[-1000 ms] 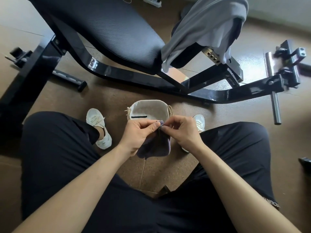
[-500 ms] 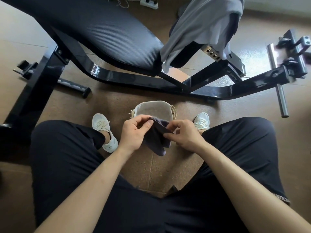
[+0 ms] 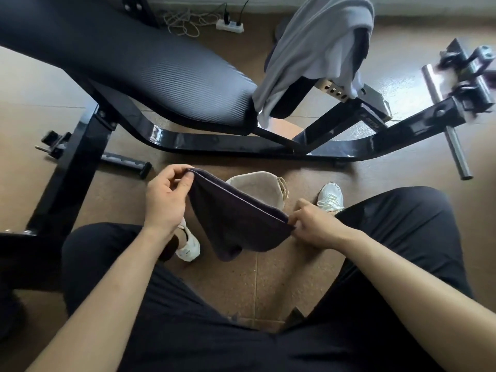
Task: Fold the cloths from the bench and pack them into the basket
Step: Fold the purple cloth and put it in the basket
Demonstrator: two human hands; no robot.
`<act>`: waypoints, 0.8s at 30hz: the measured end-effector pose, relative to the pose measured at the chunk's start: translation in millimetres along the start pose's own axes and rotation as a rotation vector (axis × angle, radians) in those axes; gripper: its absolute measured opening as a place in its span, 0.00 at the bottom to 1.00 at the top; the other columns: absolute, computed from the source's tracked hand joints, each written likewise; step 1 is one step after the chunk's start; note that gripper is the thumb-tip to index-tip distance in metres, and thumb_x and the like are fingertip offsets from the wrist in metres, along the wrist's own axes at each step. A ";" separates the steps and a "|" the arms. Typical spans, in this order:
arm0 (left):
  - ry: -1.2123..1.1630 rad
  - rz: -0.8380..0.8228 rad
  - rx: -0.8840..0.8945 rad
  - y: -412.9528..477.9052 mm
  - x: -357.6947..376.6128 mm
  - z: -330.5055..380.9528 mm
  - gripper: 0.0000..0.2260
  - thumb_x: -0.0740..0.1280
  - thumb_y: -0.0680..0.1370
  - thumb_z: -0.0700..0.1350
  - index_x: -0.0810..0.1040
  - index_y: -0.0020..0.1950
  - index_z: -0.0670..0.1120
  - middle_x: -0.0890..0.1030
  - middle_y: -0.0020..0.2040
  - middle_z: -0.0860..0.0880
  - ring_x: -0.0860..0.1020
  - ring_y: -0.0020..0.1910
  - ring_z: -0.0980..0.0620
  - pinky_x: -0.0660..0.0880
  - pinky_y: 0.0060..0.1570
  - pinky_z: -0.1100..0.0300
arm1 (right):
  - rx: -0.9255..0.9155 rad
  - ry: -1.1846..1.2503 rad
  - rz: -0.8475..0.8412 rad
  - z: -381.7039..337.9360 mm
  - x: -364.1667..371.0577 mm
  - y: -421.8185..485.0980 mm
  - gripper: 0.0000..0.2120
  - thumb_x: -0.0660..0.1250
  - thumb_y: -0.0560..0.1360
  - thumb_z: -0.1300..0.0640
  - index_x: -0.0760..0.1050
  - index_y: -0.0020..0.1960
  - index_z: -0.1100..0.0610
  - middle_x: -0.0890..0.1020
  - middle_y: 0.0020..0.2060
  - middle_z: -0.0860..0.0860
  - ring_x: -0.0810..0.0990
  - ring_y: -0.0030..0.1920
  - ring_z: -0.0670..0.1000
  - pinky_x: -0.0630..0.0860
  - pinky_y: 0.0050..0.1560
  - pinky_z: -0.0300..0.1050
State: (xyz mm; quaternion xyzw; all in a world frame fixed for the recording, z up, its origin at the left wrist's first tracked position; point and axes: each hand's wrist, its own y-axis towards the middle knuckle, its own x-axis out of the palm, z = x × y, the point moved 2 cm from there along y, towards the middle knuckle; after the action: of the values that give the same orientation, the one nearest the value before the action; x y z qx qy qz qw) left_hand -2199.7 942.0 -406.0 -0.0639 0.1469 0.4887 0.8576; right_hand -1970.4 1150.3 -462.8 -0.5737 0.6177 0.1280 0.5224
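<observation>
The dark cloth hangs doubled between the hands, top edge taut. The left hand pinches one corner, the right hand the other, lower. The basket sits just beyond them, partly behind the cloth. Best to level the corners and match edges before the next fold.

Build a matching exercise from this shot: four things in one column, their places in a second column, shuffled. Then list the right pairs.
Things
1. dark cloth
2. grey cloth
3. basket
4. power strip

Places
A. draped over the bench
B. on the floor by the far wall
C. pinched between the left hand and the right hand
D. on the floor beside the right shoe

Pairs: 1-C, 2-A, 3-D, 4-B
</observation>
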 end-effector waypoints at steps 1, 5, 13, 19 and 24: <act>0.030 -0.002 -0.012 9.1 -7.0 -4.4 0.08 0.67 0.82 0.39 0.81 0.52 0.52 0.82 0.45 0.54 0.80 0.45 0.58 0.79 0.49 0.61 | 0.019 0.023 0.060 5.4 -7.3 2.8 0.05 0.72 0.75 0.54 0.84 0.50 0.51 0.71 0.52 0.46 0.76 0.51 0.50 0.77 0.55 0.50; 0.068 -0.007 -0.101 33.0 -18.4 -26.1 0.10 0.67 0.82 0.41 0.81 0.48 0.57 0.82 0.46 0.53 0.80 0.47 0.55 0.78 0.49 0.59 | 0.038 0.113 0.242 17.8 -39.0 14.4 0.05 0.73 0.76 0.57 0.85 0.51 0.54 0.82 0.53 0.51 0.81 0.50 0.52 0.79 0.55 0.50; -0.035 -0.005 -0.245 75.3 -10.8 -59.5 0.11 0.64 0.83 0.36 0.79 0.48 0.51 0.81 0.46 0.49 0.79 0.47 0.53 0.80 0.44 0.62 | -0.001 0.356 0.461 26.2 -76.2 43.2 0.07 0.78 0.72 0.61 0.85 0.48 0.53 0.85 0.40 0.47 0.83 0.42 0.44 0.81 0.48 0.39; -0.052 0.059 -0.317 79.1 7.1 -80.2 0.06 0.63 0.84 0.35 0.78 0.56 0.42 0.79 0.45 0.50 0.78 0.44 0.58 0.77 0.39 0.72 | 0.027 0.262 0.342 36.1 -60.5 70.1 0.14 0.77 0.73 0.59 0.84 0.58 0.53 0.81 0.39 0.47 0.77 0.38 0.43 0.70 0.40 0.34; 0.065 0.156 -0.102 88.3 5.7 -73.2 0.10 0.65 0.83 0.39 0.79 0.50 0.54 0.80 0.46 0.56 0.79 0.44 0.63 0.76 0.49 0.69 | -0.037 0.323 0.713 41.6 -68.8 76.8 0.04 0.77 0.72 0.60 0.86 0.47 0.58 0.82 0.43 0.51 0.80 0.41 0.49 0.78 0.44 0.42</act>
State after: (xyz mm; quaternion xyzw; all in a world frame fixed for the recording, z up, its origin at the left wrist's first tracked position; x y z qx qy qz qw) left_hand -2286.5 973.5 -474.2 -0.1118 0.1541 0.5585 0.8074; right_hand -2028.4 1245.1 -459.8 -0.3453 0.8501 0.2205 0.3308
